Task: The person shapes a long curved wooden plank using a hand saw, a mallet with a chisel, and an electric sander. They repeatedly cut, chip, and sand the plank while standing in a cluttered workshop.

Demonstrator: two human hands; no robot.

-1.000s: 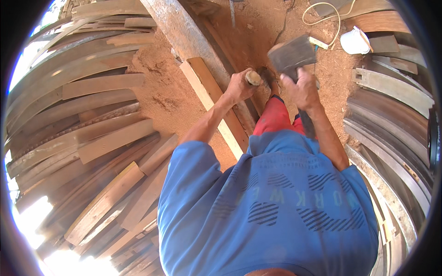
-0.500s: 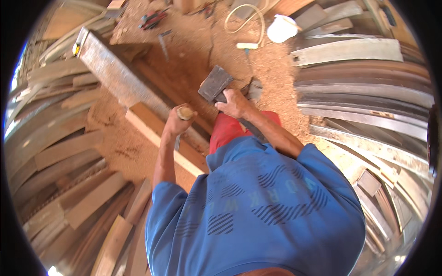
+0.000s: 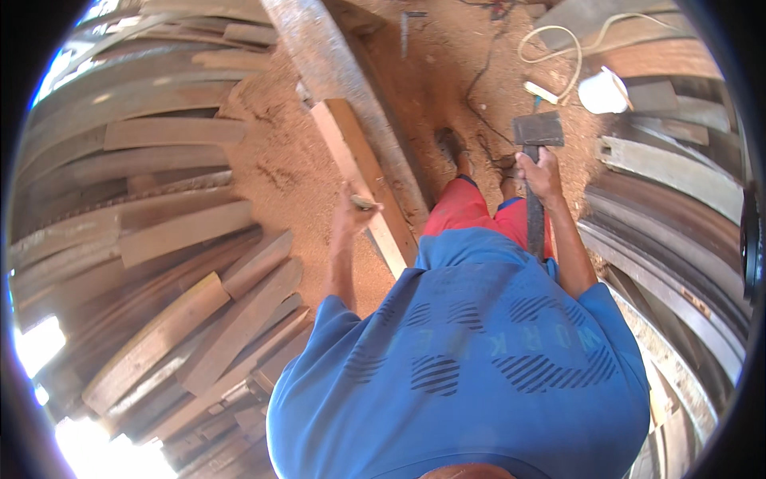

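My left hand is closed around a chisel, whose round wooden handle end points up. Part of its metal blade shows below the hand, beside the near part of a squared wooden piece. That piece lies along the left side of a long, worn beam. To the right, my right hand grips the handle of a dark mallet. The block-shaped head is above the fist, and the shaft runs down over my red shorts. Mallet and chisel are well apart.
Planks are stacked along the left, and more boards line the right. Shavings cover the ground. Ahead on the right are a white bucket and a pale looped cord. A metal square-shaped tool lies farther off.
My view has turned left, shifting the scene rightward. The mallet has swung right, away from the beam. My left hand and the chisel have moved to the left side of the wooden piece.
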